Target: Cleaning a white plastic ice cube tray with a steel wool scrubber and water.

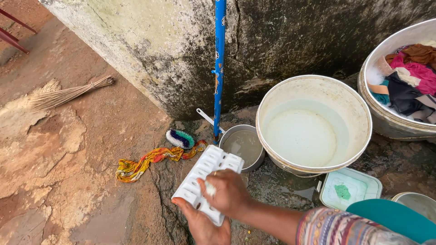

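Patterned sleeve (pixel 338 227) and a teal garment edge (pixel 393 220) enter at the lower right, closest to the lens. From that sleeve the right hand (pixel 227 193) extends onto a white ice-cube tray (pixel 206 181). Its fingers are curled closed on a small pale item pressed against the tray face; what that item is cannot be told. The left hand (pixel 204 227) sits beneath the tray's near end, palm up, its grip closed on the lower edge. This under-support appears to hold the tray tilted and steady so the upper hand can bear down on it.

The tray is held above wet, cracked ground, just in front of a small metal saucepan (pixel 244 146) holding water. A large white bucket (pixel 313 124) of water stands just right of the saucepan, within arm's reach, probably as the rinse supply. A pale green lidless box (pixel 349 187) with green residue lies at the bucket's foot.

A scrubbing brush (pixel 180 138) and a twisted multicoloured cloth (pixel 150 161) lie on the ground left of the tray. A blue pipe (pixel 220 63) runs down the stained wall (pixel 150 41). A metal basin (pixel 399 81) of mixed clothes stands at far right, and a straw broom (pixel 68 95) lies well apart at the left.
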